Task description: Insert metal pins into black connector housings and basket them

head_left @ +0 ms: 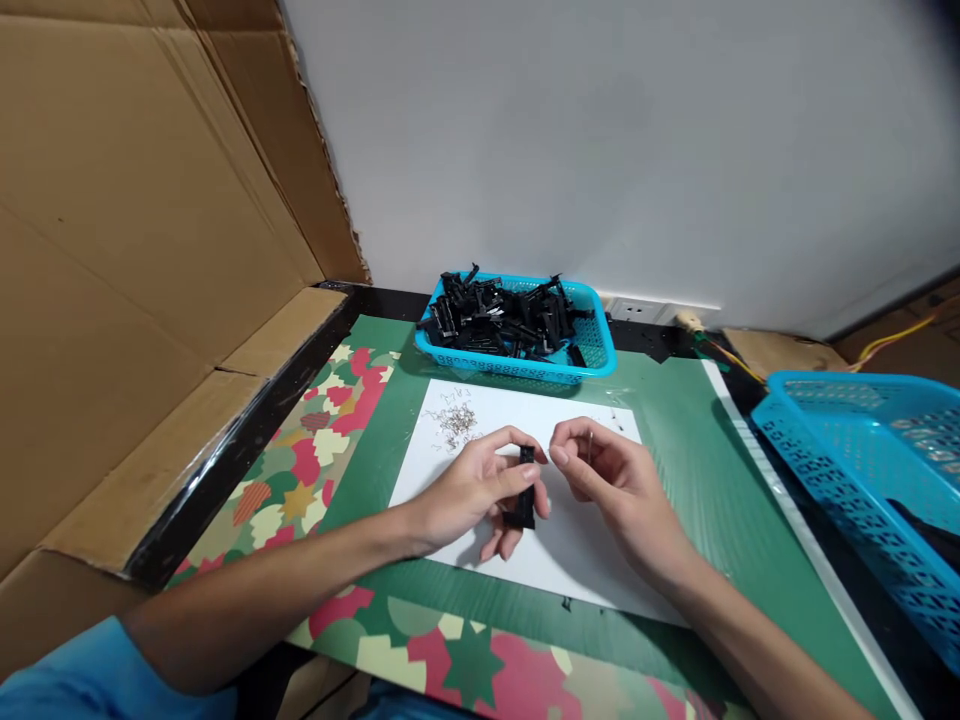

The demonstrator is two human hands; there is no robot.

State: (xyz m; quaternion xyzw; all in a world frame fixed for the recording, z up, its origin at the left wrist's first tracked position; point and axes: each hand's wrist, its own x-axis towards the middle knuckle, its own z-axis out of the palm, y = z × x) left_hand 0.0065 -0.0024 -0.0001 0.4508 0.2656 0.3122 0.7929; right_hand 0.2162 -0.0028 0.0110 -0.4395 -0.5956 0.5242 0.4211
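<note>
Working remotely, I am pinching the slim black plastic part between my left hand's thumb and fingers above the white paper sheet, seemingly steadying it for my right hand, whose thumb and forefinger are pressing together, on what I cannot tell. Tiny brownish wire-like pieces are lying heaped nearby, probably for easy spotting.

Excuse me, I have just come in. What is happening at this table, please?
A person holds a black part in the left hand, above a white sheet. The right hand is close beside it, with a thin piece among its curled fingers, too small to identify. A pile of tiny pieces lies on the sheet, and many black pieces are in the blue basket beyond it.
</note>
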